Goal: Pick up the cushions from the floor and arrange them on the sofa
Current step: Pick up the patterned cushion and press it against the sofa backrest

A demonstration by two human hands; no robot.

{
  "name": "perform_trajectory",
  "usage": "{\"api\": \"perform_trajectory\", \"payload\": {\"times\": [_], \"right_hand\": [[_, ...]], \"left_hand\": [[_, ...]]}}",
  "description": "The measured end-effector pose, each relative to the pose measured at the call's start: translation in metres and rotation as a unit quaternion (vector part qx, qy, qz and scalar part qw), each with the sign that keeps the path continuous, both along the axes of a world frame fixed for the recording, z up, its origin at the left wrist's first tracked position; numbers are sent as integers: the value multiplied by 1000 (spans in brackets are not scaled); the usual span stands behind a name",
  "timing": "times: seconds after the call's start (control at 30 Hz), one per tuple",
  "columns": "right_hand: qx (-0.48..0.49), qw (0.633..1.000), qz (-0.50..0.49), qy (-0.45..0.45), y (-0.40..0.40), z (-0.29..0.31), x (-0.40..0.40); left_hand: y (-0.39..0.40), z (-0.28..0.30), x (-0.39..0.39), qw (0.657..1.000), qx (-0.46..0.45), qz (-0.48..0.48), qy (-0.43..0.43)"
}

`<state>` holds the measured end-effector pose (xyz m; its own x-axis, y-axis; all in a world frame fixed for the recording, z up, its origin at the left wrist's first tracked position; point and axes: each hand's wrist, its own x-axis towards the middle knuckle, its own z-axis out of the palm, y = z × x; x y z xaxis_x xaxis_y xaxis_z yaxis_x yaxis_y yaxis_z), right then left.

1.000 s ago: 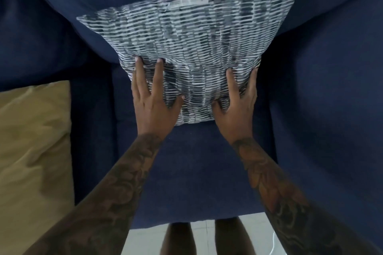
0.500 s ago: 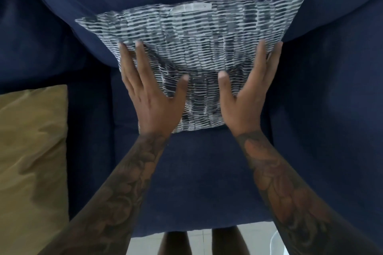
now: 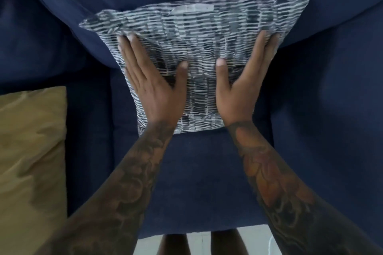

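Observation:
A grey-and-white patterned cushion (image 3: 194,33) leans upright against the backrest of the navy sofa (image 3: 207,182). Its lower edge rests on the seat. My left hand (image 3: 153,85) lies flat on the cushion's left half with fingers spread. My right hand (image 3: 244,83) presses flat on the right half, its fingers reaching the cushion's right edge. Neither hand grips the fabric. A mustard-yellow cushion (image 3: 31,161) lies on the sofa at the left.
The sofa's padded arm (image 3: 331,120) rises on the right. Pale floor tiles (image 3: 199,240) and my legs (image 3: 176,244) show below the seat's front edge.
Both hands slid up and outward over the patterned cushion, from its lower middle toward its sides. The cushion sits slightly lower in view and flatter against the backrest.

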<state>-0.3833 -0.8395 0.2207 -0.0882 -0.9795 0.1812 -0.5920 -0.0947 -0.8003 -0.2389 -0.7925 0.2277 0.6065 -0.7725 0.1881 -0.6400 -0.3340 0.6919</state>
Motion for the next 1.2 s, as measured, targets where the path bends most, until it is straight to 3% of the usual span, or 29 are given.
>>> {"api": "perform_trajectory", "payload": {"times": [0.2, 0.5, 0.77, 0.87, 1.13, 1.2], "right_hand": [[63, 998, 6, 19, 67, -23, -13], [79, 994, -16, 80, 22, -41, 19], [90, 993, 5, 76, 79, -30, -16], [119, 988, 32, 93, 113, -37, -26], [263, 948, 124, 129, 93, -51, -23], [283, 938, 134, 151, 90, -30, -28]], "left_hand": [[69, -27, -29, 996, 86, -19, 27], [19, -47, -23, 979, 200, -3, 40], [74, -35, -31, 989, 139, -33, 36], [104, -38, -36, 986, 158, -23, 38], [87, -44, -11, 934, 320, -107, 119], [85, -19, -3, 917, 362, -118, 120]]}}
